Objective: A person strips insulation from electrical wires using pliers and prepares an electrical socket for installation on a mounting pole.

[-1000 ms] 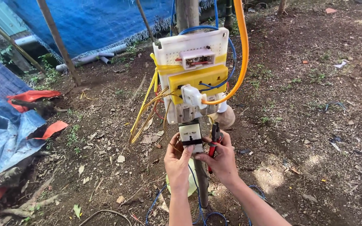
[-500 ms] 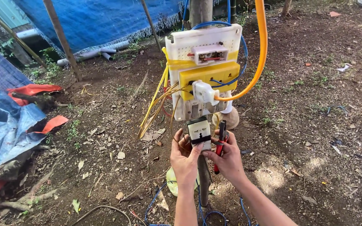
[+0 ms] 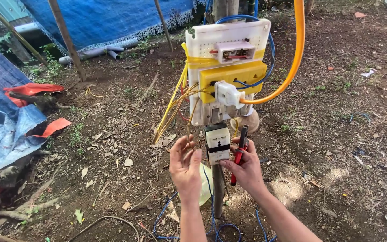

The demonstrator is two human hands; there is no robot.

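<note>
A white perforated board (image 3: 229,42) with a yellow socket box (image 3: 231,80) and a white plug (image 3: 226,93) is strapped to a thin post (image 3: 217,188). Below it hangs a small white electrical box (image 3: 217,142) banded with black tape. My right hand (image 3: 246,168) grips red-handled pliers (image 3: 239,154) and its fingers touch the small box's right side. My left hand (image 3: 185,168) has its fingers spread beside the box's left side, touching thin yellow wires (image 3: 171,112). An orange cable (image 3: 297,49) arcs from the plug upward.
Blue cables (image 3: 166,215) loop on the dirt around the post's foot. A blue tarp with red sheeting (image 3: 5,121) lies at the left. Wooden poles (image 3: 66,40) and grey pipes (image 3: 97,51) stand at the back before a blue tarp wall. Leaves and litter dot the ground.
The view has drifted, so the board sits further right and higher. My left hand has opened and moved off the small box to its left side; my right hand keeps the pliers.
</note>
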